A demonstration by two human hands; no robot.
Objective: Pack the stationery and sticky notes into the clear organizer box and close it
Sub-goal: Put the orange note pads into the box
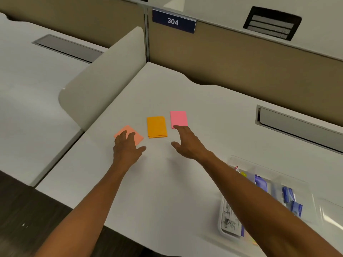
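Head view: left hand (126, 147) rests spread on the salmon sticky pad (130, 135), right hand (187, 141) open at the pink pad (178, 119); loose top sheets might peel away.

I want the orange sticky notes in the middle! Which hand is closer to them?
Left, though barely. The left hand sits just left of the orange sticky notes, on the peach pad. The right hand is just right, touching the pink pad.

Bare desk (167, 182) before notes (156, 127)
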